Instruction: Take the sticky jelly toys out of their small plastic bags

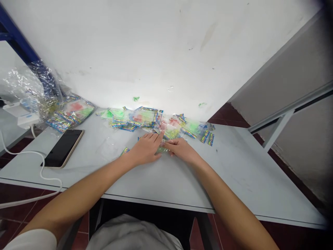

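My left hand [145, 149] lies palm down on the table, its fingers stretched out and the thumb apart, beside a small clear plastic packet [163, 148] with a greenish tint. My right hand [182, 149] pinches the edge of that packet between thumb and fingers. What is inside the packet is too small to make out. Just beyond my fingertips lies a pile of clear packets [147, 116] with bright blue-and-yellow printed labels and red, green and yellow contents. Two loose label strips [211, 139] rest at the pile's right end.
A phone [62, 148] lies at the left with a white cable [43, 152] across its near side. Behind it are more packets [75, 109] in a large clear plastic bag [39, 83] and a white plug block [27, 119]. A white wall [145, 52] borders the grey table [234, 177].
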Available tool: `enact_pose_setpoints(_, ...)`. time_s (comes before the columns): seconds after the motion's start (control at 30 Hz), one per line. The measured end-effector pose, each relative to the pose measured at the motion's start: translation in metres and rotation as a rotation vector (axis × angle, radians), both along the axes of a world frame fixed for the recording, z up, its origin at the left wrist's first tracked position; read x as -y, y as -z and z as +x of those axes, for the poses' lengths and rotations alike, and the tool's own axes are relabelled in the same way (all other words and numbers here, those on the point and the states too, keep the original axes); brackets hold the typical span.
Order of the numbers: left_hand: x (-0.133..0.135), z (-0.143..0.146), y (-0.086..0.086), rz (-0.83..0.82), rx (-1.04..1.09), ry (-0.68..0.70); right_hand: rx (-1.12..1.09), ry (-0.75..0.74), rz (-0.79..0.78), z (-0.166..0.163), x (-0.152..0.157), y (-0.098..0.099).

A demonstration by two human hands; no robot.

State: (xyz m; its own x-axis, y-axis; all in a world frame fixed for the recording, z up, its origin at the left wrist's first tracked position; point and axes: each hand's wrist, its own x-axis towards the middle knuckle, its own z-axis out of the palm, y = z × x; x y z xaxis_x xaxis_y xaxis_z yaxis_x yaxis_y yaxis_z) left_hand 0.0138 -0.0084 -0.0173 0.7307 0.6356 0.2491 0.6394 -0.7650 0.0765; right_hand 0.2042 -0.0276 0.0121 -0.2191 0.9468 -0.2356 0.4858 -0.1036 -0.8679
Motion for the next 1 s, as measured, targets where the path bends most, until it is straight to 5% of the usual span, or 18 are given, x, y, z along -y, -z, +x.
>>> enact_pose_setpoints(0.33, -0.004, -0.003, 0.001, -0.034, 0.049, -0.050, -0.186, 0.068, -0.124, 0.012, -0.002, -0.003)
enact_pose_setpoints(0.57, -0.005, -0.004, 0.005, -0.046, 0.094, -0.022, -0.046, -0.006, 0.076, -0.004, 0.003, 0.004)
enact_pose_setpoints(0.77, -0.009, -0.007, 0.009, -0.142, 0.124, -0.017, 0.020, -0.161, 0.099, -0.014, 0.013, 0.005)
enact_pose_setpoints(1.0, -0.010, -0.012, -0.001, -0.196, 0.062, -0.008, 0.159, -0.124, 0.192, -0.011, 0.019, 0.000)
